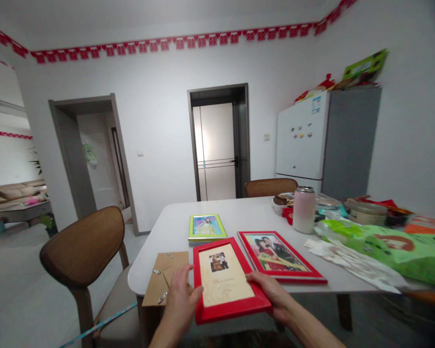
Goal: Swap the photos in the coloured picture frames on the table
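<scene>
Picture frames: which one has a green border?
The small frame lying farthest back; the held frame and the larger flat frame at right have red borders.

The one view comes from a camera worn on the person's head, facing forward and tilted down. It looks across the white surface [166, 220] from its near side, with both hands, left [181, 292] and right [270, 295], close at the bottom edge. Farther off it takes in the doors, the fridge [300, 140] and the wall [155, 106] up to the ceiling [159, 19].
</scene>
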### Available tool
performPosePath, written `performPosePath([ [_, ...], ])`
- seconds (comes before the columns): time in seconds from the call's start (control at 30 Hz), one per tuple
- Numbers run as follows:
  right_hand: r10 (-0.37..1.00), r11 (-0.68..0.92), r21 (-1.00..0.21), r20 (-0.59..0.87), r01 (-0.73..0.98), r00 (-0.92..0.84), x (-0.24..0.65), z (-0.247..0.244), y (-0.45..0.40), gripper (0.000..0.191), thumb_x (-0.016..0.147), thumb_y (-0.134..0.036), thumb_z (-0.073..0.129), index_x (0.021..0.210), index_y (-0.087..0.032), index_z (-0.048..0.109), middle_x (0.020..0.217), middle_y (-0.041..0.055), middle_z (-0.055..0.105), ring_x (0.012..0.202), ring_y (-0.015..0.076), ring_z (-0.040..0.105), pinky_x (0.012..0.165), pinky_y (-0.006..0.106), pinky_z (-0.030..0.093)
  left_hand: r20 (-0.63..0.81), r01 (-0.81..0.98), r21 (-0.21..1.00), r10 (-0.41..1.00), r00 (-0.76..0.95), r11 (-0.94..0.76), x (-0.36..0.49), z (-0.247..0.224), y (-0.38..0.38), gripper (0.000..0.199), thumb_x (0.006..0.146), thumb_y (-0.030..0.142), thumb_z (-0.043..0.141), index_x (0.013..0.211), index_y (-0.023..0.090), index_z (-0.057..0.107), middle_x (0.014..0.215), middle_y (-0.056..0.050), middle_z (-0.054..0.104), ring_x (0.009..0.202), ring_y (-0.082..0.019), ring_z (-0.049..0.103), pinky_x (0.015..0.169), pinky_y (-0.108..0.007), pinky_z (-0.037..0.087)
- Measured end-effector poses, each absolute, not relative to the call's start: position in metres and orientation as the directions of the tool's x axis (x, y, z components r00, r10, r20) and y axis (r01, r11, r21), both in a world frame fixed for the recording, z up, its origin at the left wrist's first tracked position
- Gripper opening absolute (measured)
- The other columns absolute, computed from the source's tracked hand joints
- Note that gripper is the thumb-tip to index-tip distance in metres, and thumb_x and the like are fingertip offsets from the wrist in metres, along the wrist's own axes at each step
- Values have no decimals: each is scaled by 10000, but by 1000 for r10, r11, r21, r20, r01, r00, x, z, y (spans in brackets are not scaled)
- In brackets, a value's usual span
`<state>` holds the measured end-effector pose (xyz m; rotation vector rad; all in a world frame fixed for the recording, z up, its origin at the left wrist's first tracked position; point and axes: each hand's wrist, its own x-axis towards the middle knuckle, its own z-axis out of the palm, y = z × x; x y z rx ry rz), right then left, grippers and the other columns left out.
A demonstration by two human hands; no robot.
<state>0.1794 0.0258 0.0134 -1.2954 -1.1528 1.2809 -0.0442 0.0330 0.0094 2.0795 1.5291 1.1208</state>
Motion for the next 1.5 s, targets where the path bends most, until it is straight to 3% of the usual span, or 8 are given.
performPosePath([
  [0.1,989,-140,-955,-124,-260,-75,177,23,22,288,639,-227,421,850,-108,576,763,108,668,745,200,624,679,307,484,393,564,669,874,284,-484,12,16,17,498,627,215,568,1103,162,435,1192,-83,441,1111,-202,376,957,-321,287],
  [0.2,999,-45,-965,-38,-257,-33,177,30,21,331,635,-231,460,933,-130,562,767,79,669,724,186,623,682,296,477,434,557,604,821,370,-570,44,24,10,463,666,223,541,1115,182,436,1207,-68,430,1116,-211,364,959,-349,290],
  [0.4,1000,-5,-988,0,157,29,188,27,30,481,645,-262,457,1098,-101,493,642,30,647,578,150,593,564,246,444,550,616,446,742,383,-649,37,45,12,404,733,131,378,1132,184,418,1000,-73,549,947,-191,481,839,-322,390],
  [0.6,977,-24,-680,138,733,161,203,16,40,505,628,-266,472,1077,-44,535,633,72,649,658,204,596,621,267,419,582,564,701,807,-99,-436,-25,49,18,392,721,205,410,1110,165,401,774,-24,562,635,-157,545,618,-277,434],
  [0.8,970,2,-437,220,899,105,203,6,41,453,669,-266,437,1044,-40,555,949,177,625,884,255,570,760,300,400,299,316,920,937,-182,-232,-75,-3,30,415,664,246,453,1060,146,383,749,-7,599,632,-168,582,567,-248,435],
  [1.07,970,53,-251,242,966,9,198,2,39,316,709,-280,401,890,-120,606,822,147,642,785,248,584,663,303,404,294,718,686,948,-123,-119,-89,-19,23,374,705,276,409,1053,148,457,795,-44,595,739,-200,575,646,-285,413],
  [1.3,954,28,-233,297,972,43,188,8,32,322,723,-299,407,955,-170,589,949,128,584,846,246,553,633,307,404,377,834,517,926,-23,-190,-83,-6,9,359,724,249,385,1059,148,463,997,-88,545,925,-199,513,775,-288,400],
  [1.5,950,232,-555,305,799,-65,156,8,40,377,702,-255,419,1017,-114,571,888,106,615,761,176,567,704,266,413,444,827,441,886,138,-350,-68,-11,7,394,695,213,400,1069,120,478,1094,-115,503,1050,-217,429,911,-338,324],
])
